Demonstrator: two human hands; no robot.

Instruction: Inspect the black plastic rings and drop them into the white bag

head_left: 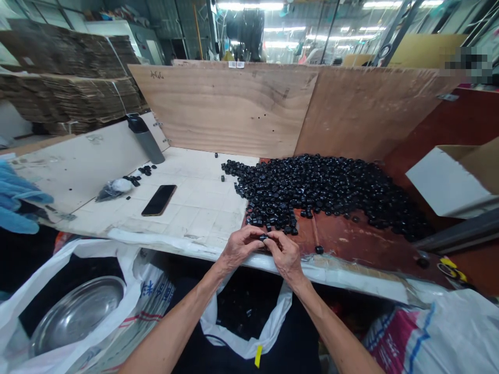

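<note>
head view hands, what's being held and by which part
The left hand and right hand hold one small black plastic piece between their fingertips, at its edges; it's too small to tell which part exactly.

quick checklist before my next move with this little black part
1. Black part pinched between left hand and right hand: ok.
2. Condition of the part: cannot tell, fingers hide most of it.
3. White bag below the table edge, mouth open: ok.
4. Stray piece lying apart from the black pile on the brown board: not ok.
5. Phone apart from both hands: ok.
</note>
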